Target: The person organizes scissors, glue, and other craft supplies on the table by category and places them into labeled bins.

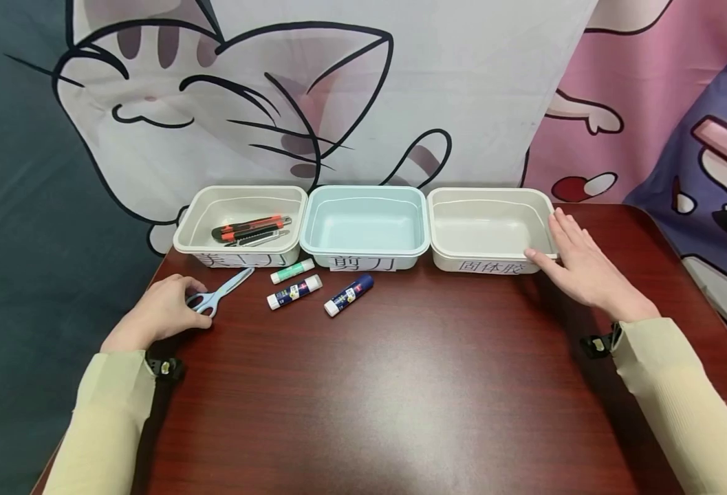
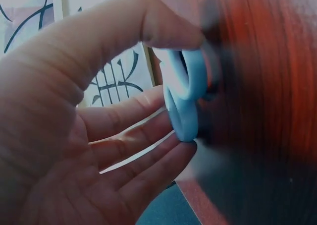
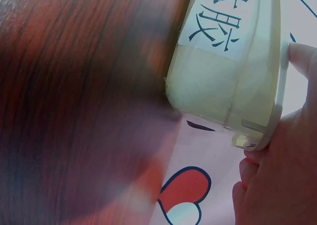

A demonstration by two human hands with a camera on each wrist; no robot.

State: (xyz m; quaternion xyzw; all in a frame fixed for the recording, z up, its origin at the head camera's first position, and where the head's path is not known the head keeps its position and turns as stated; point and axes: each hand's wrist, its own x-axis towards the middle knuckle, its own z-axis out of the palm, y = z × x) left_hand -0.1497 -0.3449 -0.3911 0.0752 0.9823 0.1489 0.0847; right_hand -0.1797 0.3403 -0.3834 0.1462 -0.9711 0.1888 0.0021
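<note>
Light blue scissors (image 1: 219, 292) lie on the table with their blades pointing toward the left bin. My left hand (image 1: 164, 313) holds them by the handles, thumb on one side and fingers on the other. In the left wrist view the handle loops (image 2: 185, 81) show between thumb and fingers, close to the tabletop. My right hand (image 1: 586, 265) rests on the right end of the right cream bin (image 1: 483, 256), fingers extended along its rim. The right wrist view shows this bin's labelled side (image 3: 218, 81) and my right hand (image 3: 285, 170) at the rim.
A left cream bin (image 1: 245, 258) holds several utility knives (image 1: 252, 230). Between the cream bins stands a light blue bin (image 1: 366, 256). A green glue stick (image 1: 292, 271) and two dark blue glue sticks (image 1: 294, 292) lie on the brown table (image 1: 388, 399). A cat-print curtain (image 1: 481, 82) hangs behind.
</note>
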